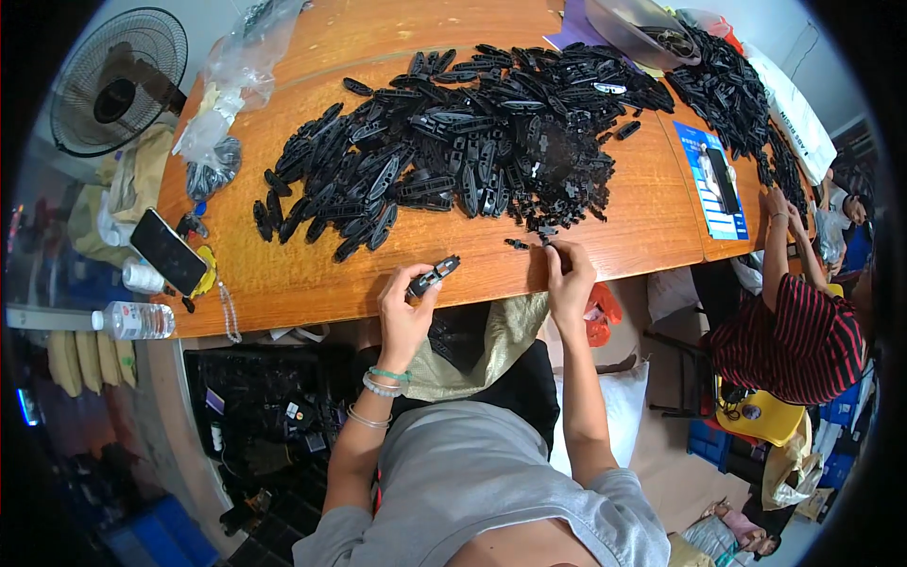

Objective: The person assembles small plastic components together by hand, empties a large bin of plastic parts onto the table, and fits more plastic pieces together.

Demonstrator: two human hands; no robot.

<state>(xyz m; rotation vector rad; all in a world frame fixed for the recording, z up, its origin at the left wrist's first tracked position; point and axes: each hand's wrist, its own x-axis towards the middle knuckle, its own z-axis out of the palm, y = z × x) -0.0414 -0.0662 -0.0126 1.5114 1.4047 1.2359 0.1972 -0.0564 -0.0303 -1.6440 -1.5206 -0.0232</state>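
My left hand (406, 307) is closed round a long black plastic part (435, 276) with a hollow, ribbed inside, held just above the table's near edge. My right hand (571, 283) pinches a small black plastic piece (545, 240) between thumb and fingertips, low over the wood; the fingers partly hide it. Beside it lies another small black piece (516, 244). Just beyond, a heap of small black pieces (567, 194) joins a wide pile of long oval black parts (378, 175).
The orange-brown wooden table (255, 298) holds a phone (170, 251) on a stand and a water bottle (137, 320) at left. A blue printed sheet (710, 184) lies at right under a dark phone. Another person (789, 335) in a striped shirt works at a second black pile (727, 90).
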